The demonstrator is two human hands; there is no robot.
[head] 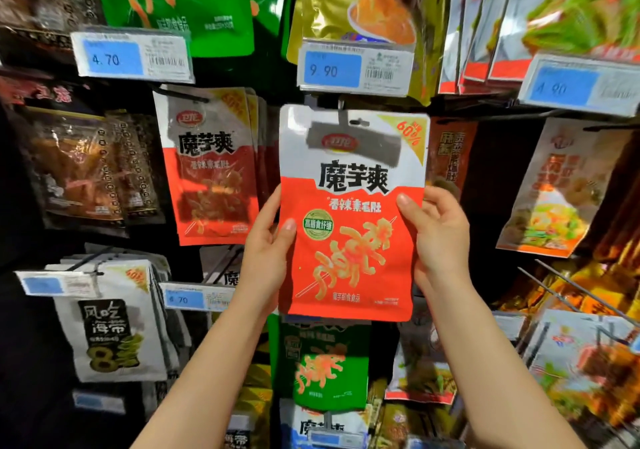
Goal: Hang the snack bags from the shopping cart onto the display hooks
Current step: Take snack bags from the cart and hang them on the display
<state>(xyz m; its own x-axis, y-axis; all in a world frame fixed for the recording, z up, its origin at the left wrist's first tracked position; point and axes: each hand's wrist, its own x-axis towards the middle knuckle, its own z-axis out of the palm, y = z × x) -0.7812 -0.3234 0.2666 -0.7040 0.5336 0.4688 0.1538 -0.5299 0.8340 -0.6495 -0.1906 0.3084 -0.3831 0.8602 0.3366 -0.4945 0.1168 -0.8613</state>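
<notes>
A red and white snack bag [351, 213] is being held upright in front of the display rack [277, 78] by both hands, at the middle of the rack. The left hand [268, 251] is gripping the bag's left edge — the thumb is being pressed onto the red front, with the remaining fingers hidden behind the bag. The right hand [434, 237] is gripping the right edge in the same way, its thumb lying across the front just under the white band and its fingers curled behind. The top of the bag is being kept just below the price tag marked 9.90 [355, 67], and a grey hook tab [349, 137] is showing in front of the bag's upper white part, near the hang hole; whether the hook is passing through the hole cannot be told.

To the left, a matching red and white bag [209, 168] is hanging on its own hook, with more of the same stacked behind it. Above it a green bag [180, 1] is hanging over a price tag marked 4.70 [131, 55]. A gold bag [360, 1] is hanging above the 9.90 tag. Below the held bag another green bag [329, 365] is hanging — its top is being covered by the held bag's lower edge. At the lower left a white bag with black lettering [110, 331] is hanging.
</notes>
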